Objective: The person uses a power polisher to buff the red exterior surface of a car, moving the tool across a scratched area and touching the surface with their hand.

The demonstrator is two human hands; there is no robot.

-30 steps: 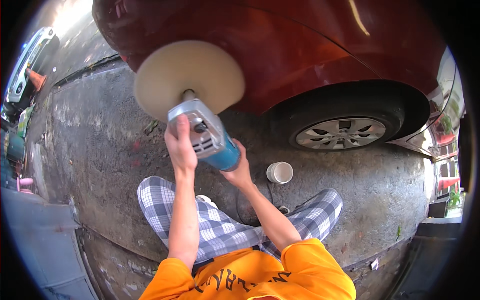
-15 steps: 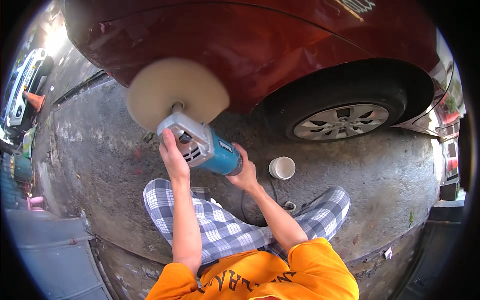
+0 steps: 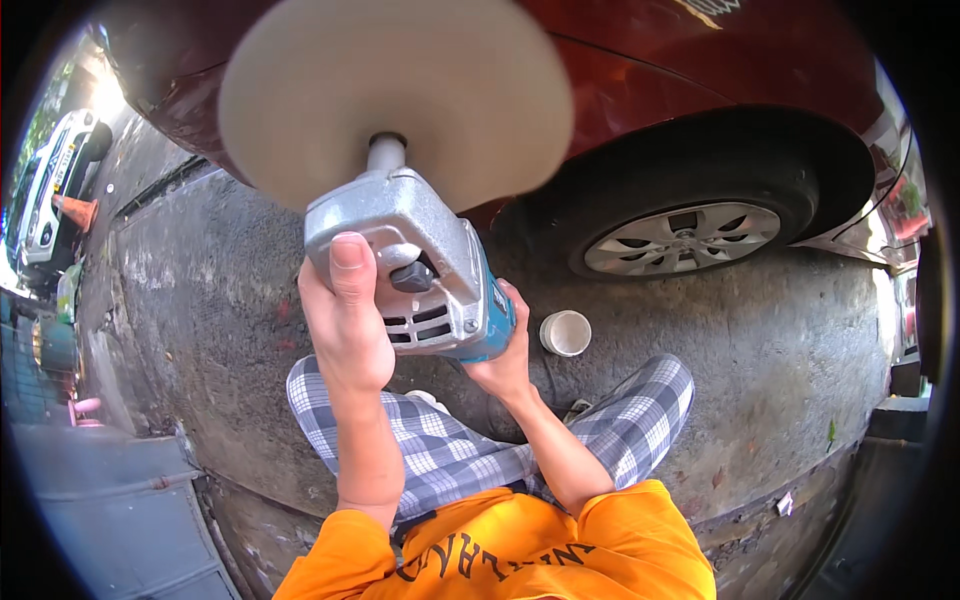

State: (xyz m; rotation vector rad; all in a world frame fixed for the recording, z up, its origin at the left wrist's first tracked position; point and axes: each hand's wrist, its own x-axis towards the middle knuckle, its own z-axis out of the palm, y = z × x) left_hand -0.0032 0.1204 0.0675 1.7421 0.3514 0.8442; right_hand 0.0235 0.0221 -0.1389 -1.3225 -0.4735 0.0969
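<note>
A power polisher (image 3: pixel 400 235) with a silver metal head and a blue body is held up before me in both hands. Its large round pale pad (image 3: pixel 400 80) is blurred, as if spinning, and overlaps the dark red car bumper (image 3: pixel 180 110); whether they touch I cannot tell. My left hand (image 3: pixel 345 320) is closed on the side of the metal head, thumb lying along its top. Around the blue body's rear my right hand (image 3: pixel 505 350) is wrapped, its fingers partly hidden by the tool.
The car's wheel (image 3: pixel 685 235) stands right of the polisher. A small white tub (image 3: pixel 566 333) sits on the concrete floor (image 3: pixel 780 330) beyond my crossed legs (image 3: pixel 450 445). An orange cone (image 3: pixel 76 211) and a white vehicle (image 3: pixel 50 190) are at far left. A grey metal panel (image 3: pixel 110 520) is at lower left.
The polisher has come up and closer to me, so it and its pad look much larger. Both hands have kept their hold and moved with it.
</note>
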